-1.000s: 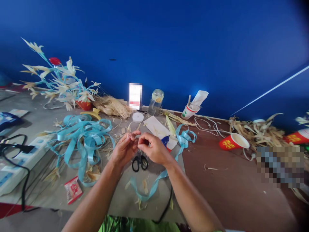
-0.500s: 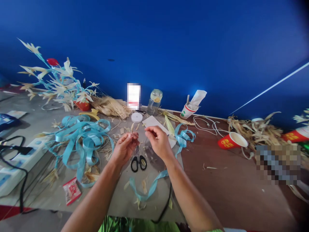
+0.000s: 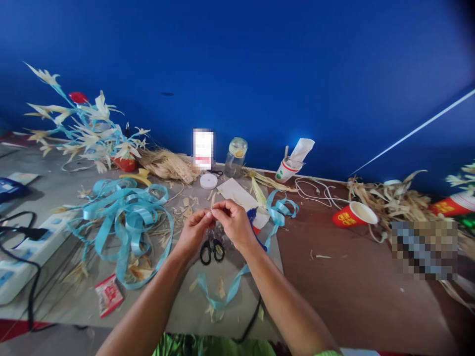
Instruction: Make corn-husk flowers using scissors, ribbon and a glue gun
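Observation:
My left hand (image 3: 195,230) and my right hand (image 3: 234,226) meet fingertip to fingertip over the middle of the work surface. Both are closed in a pinch on a small strip of pale dried corn husk (image 3: 213,199), whose tip pokes up above the fingers; its lower part is hidden. Just below the hands lie black-handled scissors (image 3: 213,252), their blades out of sight under the fingers. Partly covered by my right wrist and forearm is a blue object (image 3: 252,215) with a bit of red beside it. Husk scraps (image 3: 187,201) are strewn around the left hand.
Tangled light-blue ribbon (image 3: 128,212) lies left, with husk flowers on blue stems (image 3: 89,133) behind it. A white power strip (image 3: 35,257) is at far left. Toward the wall stand a glass jar (image 3: 236,157) and a white cup (image 3: 287,169). A red paper cup (image 3: 354,214) is right.
My right hand has moved left and down to meet the left hand, and both now pinch the husk strip. The blue object has come into sight behind my right wrist.

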`<state>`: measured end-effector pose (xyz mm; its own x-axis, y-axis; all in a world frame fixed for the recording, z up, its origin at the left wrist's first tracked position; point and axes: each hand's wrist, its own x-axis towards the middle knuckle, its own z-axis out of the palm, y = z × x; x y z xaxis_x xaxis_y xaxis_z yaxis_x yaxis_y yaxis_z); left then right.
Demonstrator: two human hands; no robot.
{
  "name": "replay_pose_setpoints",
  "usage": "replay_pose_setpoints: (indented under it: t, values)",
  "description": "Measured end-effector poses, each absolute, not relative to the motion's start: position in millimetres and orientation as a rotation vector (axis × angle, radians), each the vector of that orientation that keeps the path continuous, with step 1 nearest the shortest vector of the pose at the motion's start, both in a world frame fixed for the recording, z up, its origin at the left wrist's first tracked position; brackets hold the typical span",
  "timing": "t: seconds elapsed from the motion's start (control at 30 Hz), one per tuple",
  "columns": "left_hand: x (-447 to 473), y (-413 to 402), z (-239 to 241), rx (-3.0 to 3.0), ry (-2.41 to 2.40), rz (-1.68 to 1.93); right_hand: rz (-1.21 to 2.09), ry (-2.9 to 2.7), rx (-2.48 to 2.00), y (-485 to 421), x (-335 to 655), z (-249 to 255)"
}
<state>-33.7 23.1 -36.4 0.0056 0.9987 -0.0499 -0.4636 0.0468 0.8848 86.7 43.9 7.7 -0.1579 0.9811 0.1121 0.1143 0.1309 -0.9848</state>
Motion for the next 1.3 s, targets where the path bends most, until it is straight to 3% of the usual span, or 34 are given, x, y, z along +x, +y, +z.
replay_pose_setpoints:
  t: [0.3,0.57,0.77,1.2,1.3]
  values:
    - [-31.9,24.3,-22.5,0.957,1.066,1.44,1.072,-1.526,-1.178,47.5,87.3,2.4]
    - [-30.9,24.2,-22.6,0.998,1.12,1.427,1.51,-1.101,-1.028,50.1,87.4,8.0]
    - [-29.0,23.6,-23.7,1.021,1.127,1.387,1.604,-1.002,-1.027,52.6,89.8,7.2]
    - [-29.1,22.1,-25.9,0.932,1.06,1.32,1.433,-1.117,-1.166,56.6,91.3,1.1]
    - [-30.6,21.5,-23.9,1.074,1.148,1.333,1.261,-1.247,-1.221,55.3,94.0,3.8]
